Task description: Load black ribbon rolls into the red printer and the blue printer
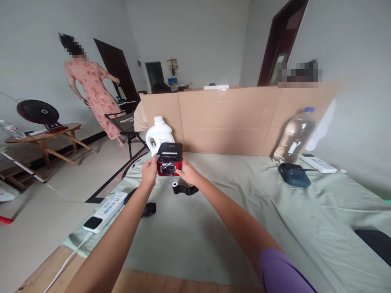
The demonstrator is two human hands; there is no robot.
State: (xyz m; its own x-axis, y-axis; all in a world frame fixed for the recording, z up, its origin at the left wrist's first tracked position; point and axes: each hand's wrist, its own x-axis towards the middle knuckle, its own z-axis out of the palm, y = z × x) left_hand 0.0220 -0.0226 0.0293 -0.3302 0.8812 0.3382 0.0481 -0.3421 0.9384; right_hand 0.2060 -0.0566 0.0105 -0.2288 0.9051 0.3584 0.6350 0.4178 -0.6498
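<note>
Both my hands hold a small black and red label printer (170, 159) up above the cloth. My left hand (149, 171) grips its left side, and my right hand (190, 172) its right side near the lower corner. Shiny, crinkled film shows on the printer's front. Below it, a roll of black ribbon (183, 189) with a white core lies partly unwound on the green cloth (189, 236). Just behind the printer stands a white jug (159, 132) with a handle. A small black object (149, 209) rests near my left forearm; its kind is unclear.
A white power strip (105, 212) lies at left. An upright cardboard sheet (226, 122) spans the back. At right are a large clear bottle (295, 136), a dark blue device (294, 175) and another power strip (319, 164). A person (91, 89) stands far left.
</note>
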